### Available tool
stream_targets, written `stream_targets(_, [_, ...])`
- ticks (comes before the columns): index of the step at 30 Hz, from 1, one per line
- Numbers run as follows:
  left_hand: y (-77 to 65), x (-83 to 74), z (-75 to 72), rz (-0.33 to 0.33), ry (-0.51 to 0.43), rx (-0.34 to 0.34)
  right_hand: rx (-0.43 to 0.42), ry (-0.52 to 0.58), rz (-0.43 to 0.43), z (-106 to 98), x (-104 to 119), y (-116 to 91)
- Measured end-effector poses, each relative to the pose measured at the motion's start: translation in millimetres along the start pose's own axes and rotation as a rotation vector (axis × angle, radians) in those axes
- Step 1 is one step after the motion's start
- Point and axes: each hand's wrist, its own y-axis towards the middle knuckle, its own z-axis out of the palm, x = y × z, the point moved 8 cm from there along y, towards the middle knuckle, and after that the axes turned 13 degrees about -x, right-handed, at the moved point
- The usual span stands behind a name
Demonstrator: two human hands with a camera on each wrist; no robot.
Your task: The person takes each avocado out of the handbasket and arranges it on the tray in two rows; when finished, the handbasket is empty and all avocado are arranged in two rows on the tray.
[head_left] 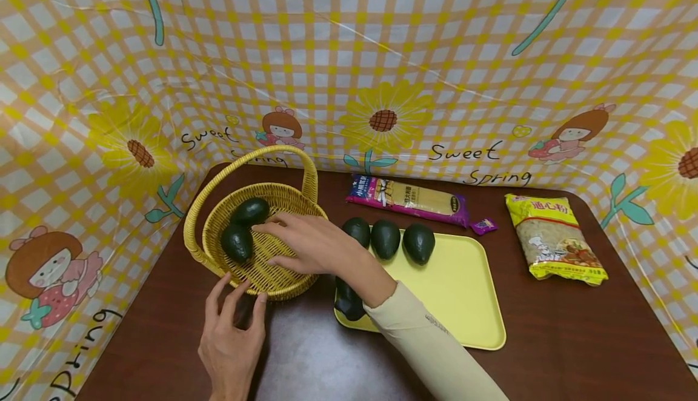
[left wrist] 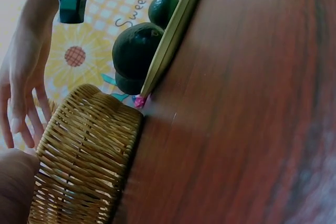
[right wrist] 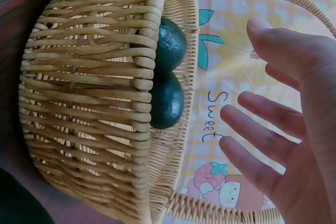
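Note:
Two dark green avocados (head_left: 249, 212) lie against the far left inside of a yellow wicker basket (head_left: 280, 295). Over the basket's opening reaches my right hand (head_left: 305, 240), fingers spread and nothing held; the right wrist view shows its fingers apart from the avocados (right wrist: 168, 100). My left hand (head_left: 231, 334) is at the basket's near side, fingertips right at the rim and fingers loosely bent. In the left wrist view, its thumb (left wrist: 18, 182) meets the basket's edge. A yellow tray (head_left: 452, 292) to the right carries several more avocados (head_left: 418, 244), some partly hidden by my right forearm.
Behind the tray lies a purple pack of spaghetti (head_left: 409, 200), with a small purple packet (head_left: 483, 226) by its right end. A yellow bag of macaroni (head_left: 556, 237) rests at the right. The basket's tall handle (head_left: 240, 165) arches over it. Patterned cloth (head_left: 327, 56) encloses the table's back and sides.

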Motion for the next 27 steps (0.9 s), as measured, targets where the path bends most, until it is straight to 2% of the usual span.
stream_targets(6, [0.1,-0.8,-0.3,0.003,-0.005,-0.002,0.080,0.008,0.017,8.5,-1.7,10.5])
stream_targets(14, [-0.1,0.6,1.4,-0.003,-0.003,0.011,0.141,0.000,-0.014,16.8,-1.5,27.8])
stream_targets(27, [0.4,0.9,1.2,0.004,-0.002,0.011,0.279,0.082,0.060,39.7,1.4,47.7])
